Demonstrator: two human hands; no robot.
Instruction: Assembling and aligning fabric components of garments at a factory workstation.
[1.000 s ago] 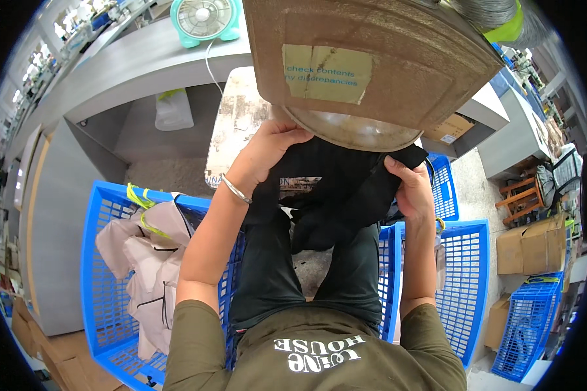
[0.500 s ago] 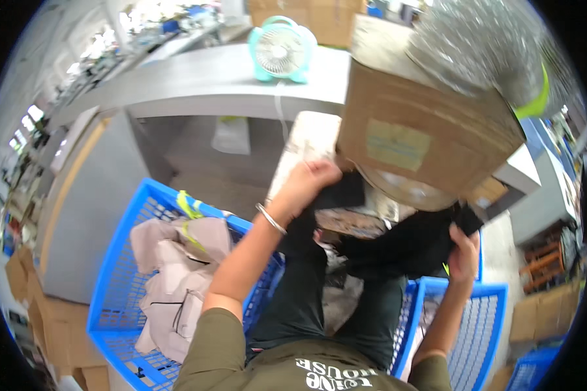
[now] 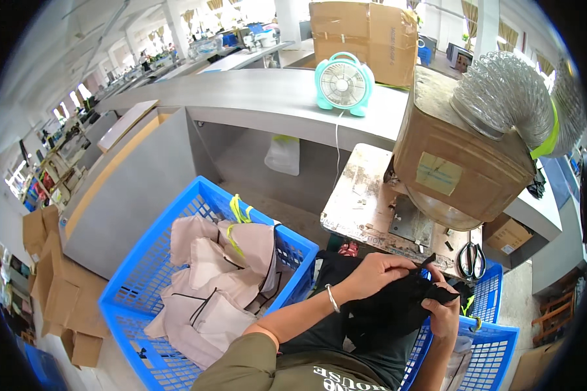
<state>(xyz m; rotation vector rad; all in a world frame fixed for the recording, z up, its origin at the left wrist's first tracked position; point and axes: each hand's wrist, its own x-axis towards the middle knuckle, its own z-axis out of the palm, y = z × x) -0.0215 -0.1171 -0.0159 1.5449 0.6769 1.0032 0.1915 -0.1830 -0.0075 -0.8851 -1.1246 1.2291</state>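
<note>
A bunched piece of black fabric (image 3: 383, 311) lies over my lap, just in front of the stained work surface. At its upper edge my left hand (image 3: 386, 270) is closed in a pinch on the cloth. My right hand (image 3: 442, 311) grips the same fabric at its right end, where a dark corner pokes out past the thumb. Folds hide some of the fingertips. Black-handled scissors (image 3: 471, 260) lie on the work surface, just beyond my right hand.
The scuffed work surface (image 3: 355, 186) stands ahead, under a cardboard box (image 3: 463, 163) with a silver duct (image 3: 502, 91). A blue basket (image 3: 130, 280) of pale pink garments (image 3: 209, 293) is at left; another blue basket (image 3: 492, 352) is at right. A turquoise fan (image 3: 344, 83) sits on the grey counter.
My left hand has come back from the work surface toward my lap and moved right, close to my right hand. The black fabric is now gathered between both hands. The view has shifted.
</note>
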